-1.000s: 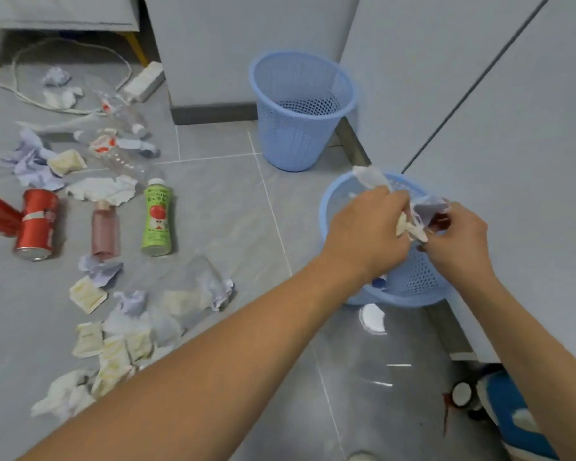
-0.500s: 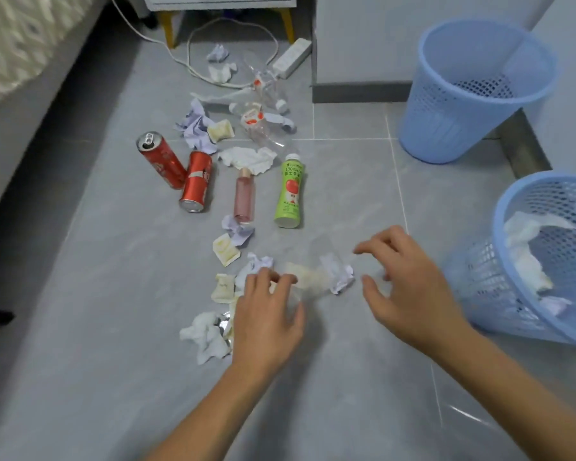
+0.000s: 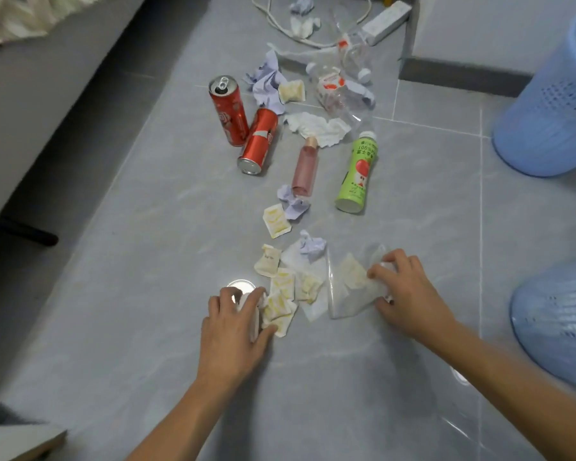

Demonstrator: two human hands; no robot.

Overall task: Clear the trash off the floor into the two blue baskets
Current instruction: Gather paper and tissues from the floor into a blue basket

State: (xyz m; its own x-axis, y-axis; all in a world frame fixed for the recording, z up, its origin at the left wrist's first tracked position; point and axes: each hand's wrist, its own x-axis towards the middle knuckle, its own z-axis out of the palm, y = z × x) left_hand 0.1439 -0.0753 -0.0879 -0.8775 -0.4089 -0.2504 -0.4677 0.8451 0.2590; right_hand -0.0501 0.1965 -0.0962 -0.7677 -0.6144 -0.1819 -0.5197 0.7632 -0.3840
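Observation:
Trash lies strewn along the grey tiled floor. My left hand [image 3: 235,331] presses down on white crumpled paper [image 3: 254,307] beside several yellowish sauce packets [image 3: 281,301]. My right hand [image 3: 408,294] closes its fingers on a clear plastic bag [image 3: 353,287] lying flat on the floor. Farther off lie two red cans [image 3: 243,124], a pink bottle [image 3: 305,169], a green juice bottle [image 3: 358,173], lilac paper balls [image 3: 311,247] and a white tissue [image 3: 316,128]. One blue basket [image 3: 552,108] stands at the right, the other blue basket [image 3: 559,321] at the right edge nearer me.
A grey sofa base [image 3: 47,104] runs along the left. A white power strip [image 3: 386,18] with its cable, clear crushed bottles [image 3: 338,84] and more tissue lie at the top. A white cabinet with a dark plinth [image 3: 463,74] stands behind the far basket.
My hands left the near basket, where they dropped paper, and came down to the floor. The left now rests on white paper; the right has closed on the clear bag.

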